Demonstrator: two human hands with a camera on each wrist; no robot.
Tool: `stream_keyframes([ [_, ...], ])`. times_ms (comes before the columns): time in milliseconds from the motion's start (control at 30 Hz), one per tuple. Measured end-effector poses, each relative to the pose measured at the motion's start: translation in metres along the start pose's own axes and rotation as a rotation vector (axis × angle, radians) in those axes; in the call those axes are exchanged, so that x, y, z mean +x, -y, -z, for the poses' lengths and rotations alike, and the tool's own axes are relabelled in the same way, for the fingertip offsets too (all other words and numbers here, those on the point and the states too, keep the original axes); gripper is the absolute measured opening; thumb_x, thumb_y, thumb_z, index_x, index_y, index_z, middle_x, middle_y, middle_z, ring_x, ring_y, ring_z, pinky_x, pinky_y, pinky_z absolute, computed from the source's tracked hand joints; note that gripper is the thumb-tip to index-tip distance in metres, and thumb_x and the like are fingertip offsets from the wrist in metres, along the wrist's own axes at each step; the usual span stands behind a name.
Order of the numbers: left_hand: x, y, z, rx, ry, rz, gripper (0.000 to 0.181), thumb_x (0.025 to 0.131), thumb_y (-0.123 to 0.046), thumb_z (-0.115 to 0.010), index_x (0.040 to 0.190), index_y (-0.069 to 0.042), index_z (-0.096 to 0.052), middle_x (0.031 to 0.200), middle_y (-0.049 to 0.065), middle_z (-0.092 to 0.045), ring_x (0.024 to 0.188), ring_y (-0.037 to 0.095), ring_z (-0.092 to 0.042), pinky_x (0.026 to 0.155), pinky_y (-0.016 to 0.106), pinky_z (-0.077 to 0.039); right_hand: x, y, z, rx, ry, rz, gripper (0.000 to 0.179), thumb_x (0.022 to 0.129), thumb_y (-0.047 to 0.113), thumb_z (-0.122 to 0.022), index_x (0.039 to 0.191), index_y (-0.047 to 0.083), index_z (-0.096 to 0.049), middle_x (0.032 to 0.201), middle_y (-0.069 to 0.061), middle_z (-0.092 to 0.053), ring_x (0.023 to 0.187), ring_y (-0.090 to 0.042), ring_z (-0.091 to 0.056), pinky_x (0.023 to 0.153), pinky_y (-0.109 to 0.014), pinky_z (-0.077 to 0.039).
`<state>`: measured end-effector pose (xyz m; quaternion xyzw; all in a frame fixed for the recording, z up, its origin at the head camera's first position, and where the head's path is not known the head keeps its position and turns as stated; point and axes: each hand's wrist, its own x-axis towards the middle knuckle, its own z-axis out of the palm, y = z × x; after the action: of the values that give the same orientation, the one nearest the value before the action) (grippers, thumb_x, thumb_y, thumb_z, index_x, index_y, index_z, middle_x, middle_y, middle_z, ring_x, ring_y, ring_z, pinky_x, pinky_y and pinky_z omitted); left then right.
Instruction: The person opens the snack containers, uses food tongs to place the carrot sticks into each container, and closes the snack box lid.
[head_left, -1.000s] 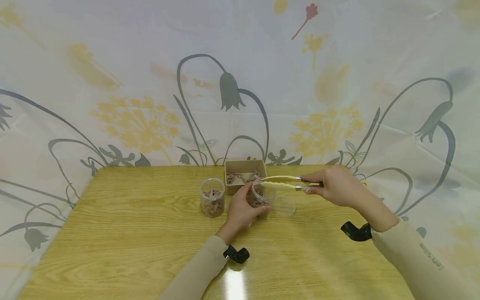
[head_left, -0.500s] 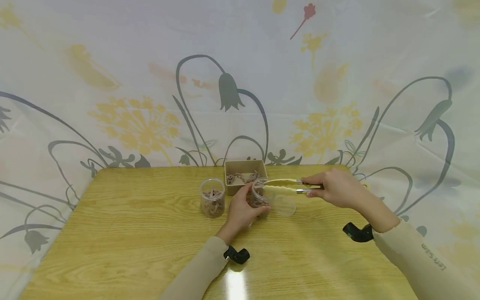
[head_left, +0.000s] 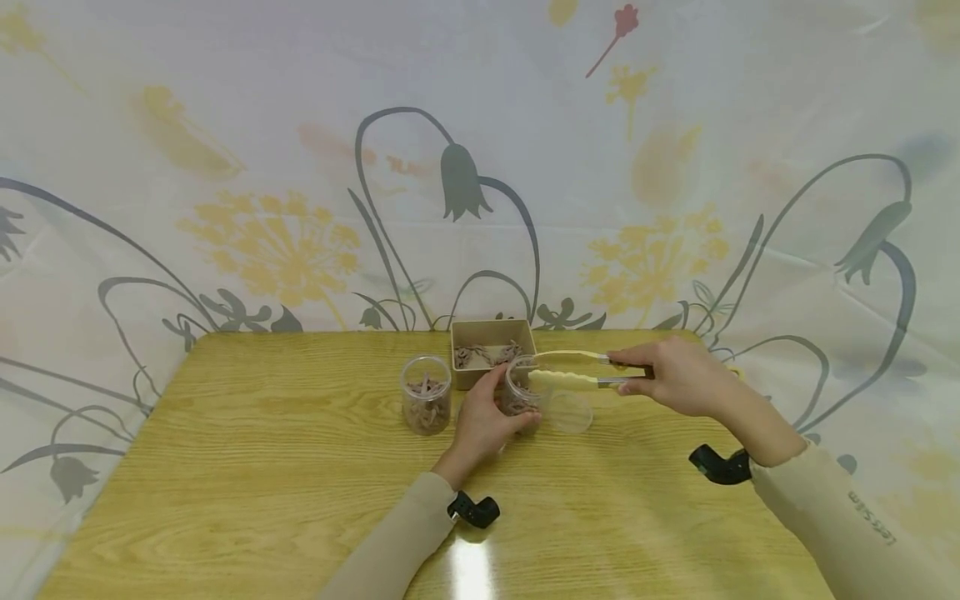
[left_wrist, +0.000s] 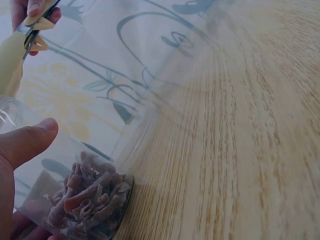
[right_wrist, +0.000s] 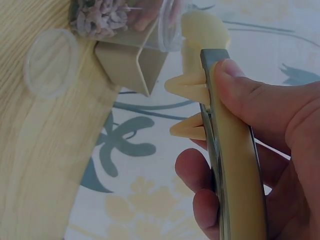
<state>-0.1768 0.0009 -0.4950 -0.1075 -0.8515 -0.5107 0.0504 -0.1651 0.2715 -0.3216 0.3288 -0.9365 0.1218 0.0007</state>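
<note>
My left hand [head_left: 480, 421] grips a clear plastic jar [left_wrist: 90, 165] standing on the table, thumb on the near side. Purplish-brown strips [left_wrist: 92, 197], dusty looking, fill its lower part. In my right hand [head_left: 678, 379] is a pair of tongs [head_left: 566, 377] with cream scalloped heads and metal handles. The tongs' arms are spread, their tips at the jar's mouth with no strip visible between them. Right behind the jar, a beige box [head_left: 467, 380] contains more strips. The right wrist view shows the thumb and curled fingers around the tongs' handles [right_wrist: 235, 165].
A second clear jar [head_left: 426, 408] with similar strips stands left of my left hand. Flat on the wooden table [head_left: 300, 467], just right of the held jar, lies a round clear lid [head_left: 572, 414]. A flower-printed curtain [head_left: 480, 250] hangs behind the table's back edge.
The tongs have gone down from above the jar's rim to its mouth, their arms spread wider, and shifted slightly right. The strip at their tips is no longer there. The left hand stays still.
</note>
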Motion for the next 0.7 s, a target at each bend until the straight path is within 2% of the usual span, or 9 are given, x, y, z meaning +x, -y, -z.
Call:
stream_keyframes([
  [167, 0.0, 0.0, 0.0, 0.0, 0.002, -0.01, 0.088, 0.074, -0.039, -0.089, 0.149, -0.018, -0.047, 0.131, 0.004, -0.06, 0.111, 0.019, -0.058, 0.085, 0.037, -0.052, 0.002, -0.006, -0.004, 0.001, -0.063, 0.02, 0.046, 0.086, 0.022, -0.079, 0.127, 0.003, -0.069, 0.104, -0.011, -0.075, 0.049, 0.003, -0.045, 0.051, -0.026, -0.039],
  [267, 0.0, 0.0, 0.001, -0.012, 0.001, -0.018, 0.088, 0.074, -0.037, -0.09, 0.148, -0.018, -0.047, 0.131, 0.006, -0.06, 0.112, 0.02, -0.058, 0.085, 0.038, -0.052, 0.003, -0.008, -0.005, 0.021, -0.074, -0.013, 0.049, 0.088, 0.022, -0.078, 0.131, 0.003, -0.066, 0.108, -0.012, -0.073, 0.044, 0.0, -0.038, 0.05, -0.026, -0.037],
  [400, -0.001, 0.001, 0.001, -0.02, -0.001, -0.025, 0.088, 0.074, -0.035, -0.09, 0.148, -0.017, -0.047, 0.132, 0.008, -0.06, 0.114, 0.021, -0.058, 0.087, 0.04, -0.052, 0.009, -0.011, -0.005, 0.051, -0.039, -0.094, 0.051, 0.092, 0.023, -0.074, 0.137, 0.002, -0.06, 0.117, -0.016, -0.07, 0.043, -0.005, -0.034, 0.052, -0.029, -0.038],
  [500, -0.001, 0.001, 0.0, -0.012, -0.002, -0.026, 0.088, 0.074, -0.036, -0.09, 0.148, -0.018, -0.047, 0.132, 0.007, -0.06, 0.115, 0.021, -0.058, 0.087, 0.04, -0.052, 0.019, -0.016, -0.005, 0.04, -0.009, -0.122, 0.052, 0.092, 0.021, -0.073, 0.137, 0.001, -0.059, 0.119, -0.018, -0.069, 0.044, -0.008, -0.041, 0.051, -0.032, -0.04],
  [567, -0.001, 0.001, 0.001, -0.003, -0.001, -0.025, 0.087, 0.074, -0.038, -0.089, 0.148, -0.019, -0.047, 0.132, 0.006, -0.06, 0.115, 0.021, -0.058, 0.087, 0.04, -0.052, 0.029, -0.019, -0.005, -0.009, -0.005, -0.109, 0.051, 0.091, 0.019, -0.074, 0.136, -0.001, -0.059, 0.12, -0.02, -0.068, 0.05, -0.014, -0.055, 0.054, -0.035, -0.046],
  [633, -0.002, 0.001, 0.001, 0.0, 0.003, -0.021, 0.087, 0.074, -0.04, -0.089, 0.148, -0.019, -0.047, 0.132, 0.005, -0.06, 0.114, 0.02, -0.058, 0.087, 0.039, -0.052, 0.039, -0.021, -0.004, -0.091, 0.002, -0.102, 0.052, 0.09, 0.019, -0.075, 0.136, 0.0, -0.06, 0.126, -0.02, -0.065, 0.064, -0.022, -0.066, 0.053, -0.037, -0.048],
  [700, -0.003, 0.0, 0.001, 0.002, 0.006, -0.019, 0.088, 0.074, -0.041, -0.089, 0.148, -0.019, -0.047, 0.131, 0.005, -0.06, 0.113, 0.02, -0.058, 0.086, 0.038, -0.053, 0.05, -0.021, -0.003, -0.199, 0.006, -0.081, 0.053, 0.089, 0.021, -0.077, 0.136, 0.003, -0.061, 0.128, -0.02, -0.064, 0.079, -0.029, -0.07, 0.053, -0.039, -0.05],
])
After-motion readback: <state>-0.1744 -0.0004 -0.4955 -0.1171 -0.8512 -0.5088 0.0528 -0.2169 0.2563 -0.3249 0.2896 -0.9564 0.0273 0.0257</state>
